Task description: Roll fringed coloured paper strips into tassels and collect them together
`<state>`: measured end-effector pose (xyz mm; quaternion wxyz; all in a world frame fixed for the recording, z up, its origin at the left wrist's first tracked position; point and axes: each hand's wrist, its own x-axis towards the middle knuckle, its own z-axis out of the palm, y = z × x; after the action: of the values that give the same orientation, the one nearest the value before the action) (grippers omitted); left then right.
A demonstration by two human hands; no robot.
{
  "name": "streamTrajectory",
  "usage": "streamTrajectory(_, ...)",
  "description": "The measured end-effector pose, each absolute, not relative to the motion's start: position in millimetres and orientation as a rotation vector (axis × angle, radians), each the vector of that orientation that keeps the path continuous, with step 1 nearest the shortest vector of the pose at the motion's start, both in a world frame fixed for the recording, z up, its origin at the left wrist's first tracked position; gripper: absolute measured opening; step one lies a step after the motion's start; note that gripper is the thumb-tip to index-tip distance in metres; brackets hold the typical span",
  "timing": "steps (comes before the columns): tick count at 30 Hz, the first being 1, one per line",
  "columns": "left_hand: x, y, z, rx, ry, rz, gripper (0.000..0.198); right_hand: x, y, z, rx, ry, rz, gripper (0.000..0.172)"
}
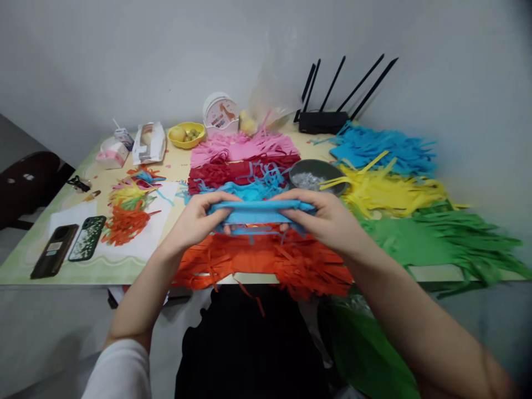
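Observation:
My left hand (202,220) and my right hand (322,215) pinch the two ends of a folded blue fringed paper strip (257,212), thumbs nearer me. It is held level above the table, with a few thin blue strands hanging under it. Below lies orange fringed paper (249,252), its cut ends overhanging the table edge. Just beyond the hands is more light blue fringed paper (245,189), then dark red fringed paper (233,173) and pink fringed paper (266,148). The fingers behind the strip are partly hidden.
Blue (386,149), yellow (399,194) and green fringed paper (419,241) lie right. A dark bowl (332,170) holds clear plastic. A black router (323,122) stands behind. Left are two phones (55,252), small fringed bundles (127,221) and a yellow fruit dish (187,144).

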<state>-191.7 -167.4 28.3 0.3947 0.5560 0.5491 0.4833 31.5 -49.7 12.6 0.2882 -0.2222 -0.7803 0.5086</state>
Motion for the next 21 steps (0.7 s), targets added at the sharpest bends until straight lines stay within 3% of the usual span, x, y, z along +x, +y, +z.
streamTrajectory(6, -197, -175, 14, 1.365, 1.243, 1.369, 0.014, 29, -58, -12, -0.485, -1.736, 1.625, 0.008)
streamTrajectory(10, -200, -177, 15, 1.441, 1.208, 1.352, 0.018, 31, -54, -15, -0.420, -1.725, 1.616, 0.006)
streamTrajectory(15, -196, -181, 24, 1.661, 1.373, 1.294, 0.019, 33, -55, -5, -0.368, -1.965, 1.301, 0.018)
streamTrajectory(19, -187, -182, 24, 1.770, 1.663, 1.312, 0.017, 32, -67, 5, -0.579, -2.106, 0.910, 0.008)
streamTrajectory(21, -185, -181, 23, 1.826, 1.768, 1.267, 0.026, 31, -71, 6, -0.635, -2.156, 0.810, 0.025)
